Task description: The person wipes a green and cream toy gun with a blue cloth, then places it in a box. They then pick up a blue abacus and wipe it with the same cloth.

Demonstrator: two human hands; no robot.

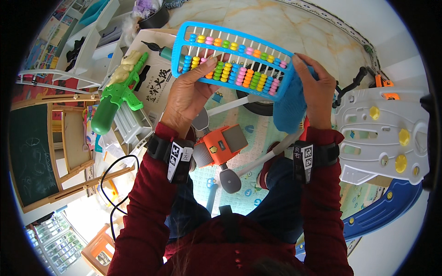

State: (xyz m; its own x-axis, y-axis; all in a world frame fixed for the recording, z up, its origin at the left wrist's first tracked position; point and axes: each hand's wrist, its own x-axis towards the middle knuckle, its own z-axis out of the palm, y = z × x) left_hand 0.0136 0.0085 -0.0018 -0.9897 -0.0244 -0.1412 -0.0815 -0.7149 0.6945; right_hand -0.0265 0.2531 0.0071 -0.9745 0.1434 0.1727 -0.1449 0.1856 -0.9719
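Note:
A blue plastic abacus [231, 86] with rows of coloured beads is held up, tilted, between my two hands. My left hand [193, 89] grips its lower left part, the thumb over the beads and the fingers behind the frame. At its right end, my right hand [314, 86] holds the corner together with a blue cloth [290, 110], which hangs down behind the abacus. Which fingers of the right hand press on the cloth is partly hidden. Below the abacus stands an orange and grey toy vehicle [221, 145] between my legs.
At the left, a green toy water gun [117, 96] and a hand pump [165, 53] lie on a cardboard box [152, 93] beside a grey plastic crate [133, 124]. Farther left stands a chalkboard easel [31, 155]. A grey plastic panel [380, 131] and a blue slide [383, 214] are at the right.

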